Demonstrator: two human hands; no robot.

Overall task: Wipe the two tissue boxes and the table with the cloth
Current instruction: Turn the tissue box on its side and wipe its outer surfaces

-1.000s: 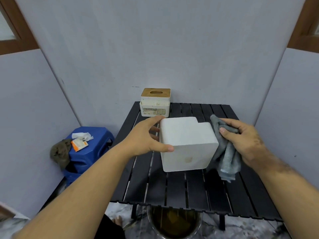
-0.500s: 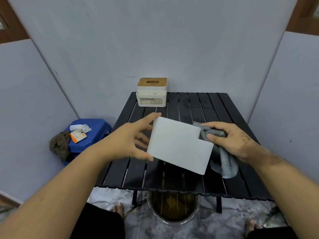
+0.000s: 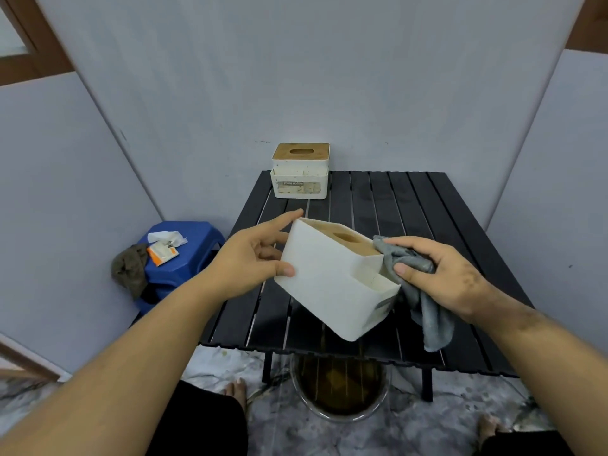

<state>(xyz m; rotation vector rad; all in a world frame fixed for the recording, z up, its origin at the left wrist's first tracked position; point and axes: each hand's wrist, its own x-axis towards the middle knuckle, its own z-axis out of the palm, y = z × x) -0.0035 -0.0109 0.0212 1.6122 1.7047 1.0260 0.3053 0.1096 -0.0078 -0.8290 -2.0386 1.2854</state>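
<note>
White tissue box [image 3: 332,284] held tilted above the black slatted bench [image 3: 411,218]; wiping of the first box is the step in hand.

The left hand [image 3: 250,261] grips the box's left end, thumb on the near face and fingers behind, while the right hand [image 3: 441,274] pinches the grey cloth [image 3: 424,297] bunched against the box's right end, beside its open side compartment; the cloth's tail hangs free below. The second tissue box [image 3: 300,171] stands upright at the far left corner of the bench, well apart and apparently untouched. The next move likely calls for drawing the cloth across the remaining faces while the left hand turns the box. Bare slats lie to the right and behind; the near bench edge sits directly under the box, so setting it down calls for a reach forward.
</note>
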